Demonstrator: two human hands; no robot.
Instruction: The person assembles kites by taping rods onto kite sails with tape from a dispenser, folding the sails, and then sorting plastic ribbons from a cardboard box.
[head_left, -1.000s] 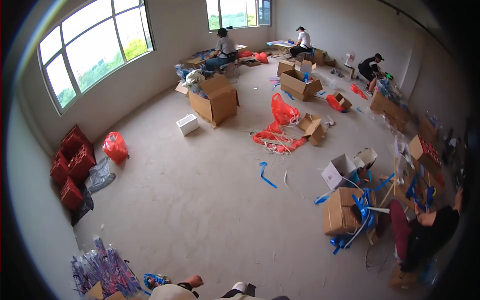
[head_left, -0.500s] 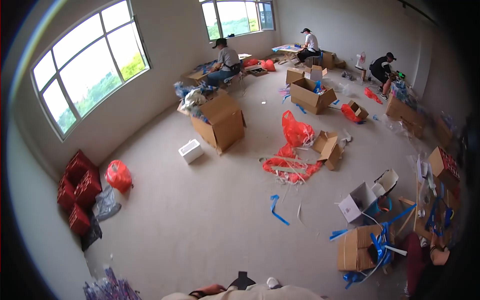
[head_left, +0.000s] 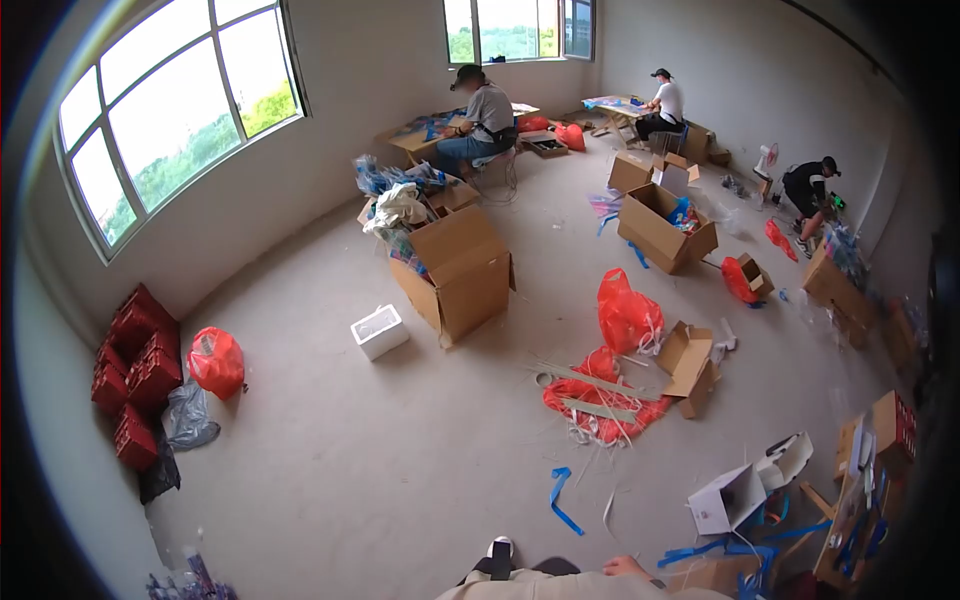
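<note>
My right hand (head_left: 626, 567) shows at the bottom edge, beside my light-coloured clothing (head_left: 560, 590), with a dark band at the wrist. Its fingers point left, loosely bent and not pressed together, and nothing shows in them. A white shoe tip (head_left: 500, 546) and a dark strap or flap lie left of it. Nearest on the floor are a blue strip (head_left: 565, 502) ahead and a brown carton (head_left: 705, 574) with blue straps to the right. My left hand is out of view.
Ahead stand a large open carton (head_left: 462, 275), a white foam box (head_left: 379, 334) and red bags (head_left: 628, 312) with loose strips. Red crates (head_left: 150, 370) line the left wall. Three people sit or crouch at the back, one by a table (head_left: 425, 134). An open white box (head_left: 728, 500) lies right.
The view has shifted forward, so cartons and bags look larger. The left hand, seen earlier at the bottom, has left view; my right hand has appeared. The person at right is no longer clearly visible.
</note>
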